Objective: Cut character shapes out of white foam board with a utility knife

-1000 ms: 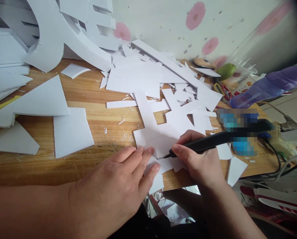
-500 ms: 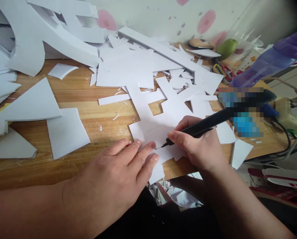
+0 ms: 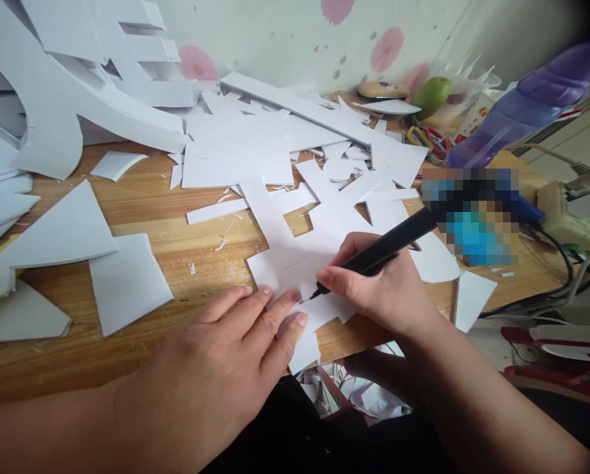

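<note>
My right hand (image 3: 381, 283) is closed around a thick black pen-shaped tool (image 3: 388, 243), held at a slant. Its thin tip touches a white foam board piece (image 3: 280, 260) at the end of a short dark line. A second short line shows farther up on the same board. Flat on the board's lower left part lies my left hand (image 3: 245, 336), fingers stretched out and holding nothing. Its index fingertip is close to the tool's tip. The board has an irregular cut outline with notches.
White foam board offcuts (image 3: 236, 145) pile up at the back of the wooden table (image 3: 196, 257). Large cut-out shapes (image 3: 72, 99) stand at the back left. At the right are a purple bottle (image 3: 527, 99), scissors (image 3: 436, 141), a green fruit (image 3: 432, 97) and cables (image 3: 569, 263).
The tool's tip has moved slightly along the board toward my left fingers, and the lower line looks a little longer. The whole view has shifted slightly.
</note>
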`<state>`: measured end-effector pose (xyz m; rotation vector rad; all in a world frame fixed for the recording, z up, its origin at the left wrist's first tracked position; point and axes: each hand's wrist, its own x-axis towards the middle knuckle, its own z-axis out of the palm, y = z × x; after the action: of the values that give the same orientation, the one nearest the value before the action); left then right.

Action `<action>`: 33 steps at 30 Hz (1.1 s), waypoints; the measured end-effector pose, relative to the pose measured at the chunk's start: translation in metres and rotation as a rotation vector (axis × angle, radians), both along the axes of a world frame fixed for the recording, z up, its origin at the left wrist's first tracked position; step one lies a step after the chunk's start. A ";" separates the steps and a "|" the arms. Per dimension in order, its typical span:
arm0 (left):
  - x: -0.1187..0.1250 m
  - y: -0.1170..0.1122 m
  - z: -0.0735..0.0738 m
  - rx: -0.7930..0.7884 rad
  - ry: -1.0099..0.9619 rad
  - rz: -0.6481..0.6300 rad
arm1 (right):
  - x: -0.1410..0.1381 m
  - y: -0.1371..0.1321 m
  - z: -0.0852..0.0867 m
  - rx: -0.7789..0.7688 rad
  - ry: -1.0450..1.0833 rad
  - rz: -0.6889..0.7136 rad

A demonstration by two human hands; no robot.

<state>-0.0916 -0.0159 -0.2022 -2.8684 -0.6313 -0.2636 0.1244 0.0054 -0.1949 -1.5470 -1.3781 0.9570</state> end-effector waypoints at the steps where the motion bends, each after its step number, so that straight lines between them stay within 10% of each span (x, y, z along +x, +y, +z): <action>1: 0.000 0.000 0.000 -0.001 -0.005 -0.005 | 0.001 0.000 -0.001 -0.006 0.005 -0.002; 33: -0.004 0.003 -0.001 -0.010 0.025 -0.036 | 0.021 0.008 -0.005 -0.036 0.060 0.042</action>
<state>-0.0951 -0.0127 -0.2030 -2.8902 -0.5782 -0.2296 0.1449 0.0137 -0.2003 -1.5089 -1.3625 1.0512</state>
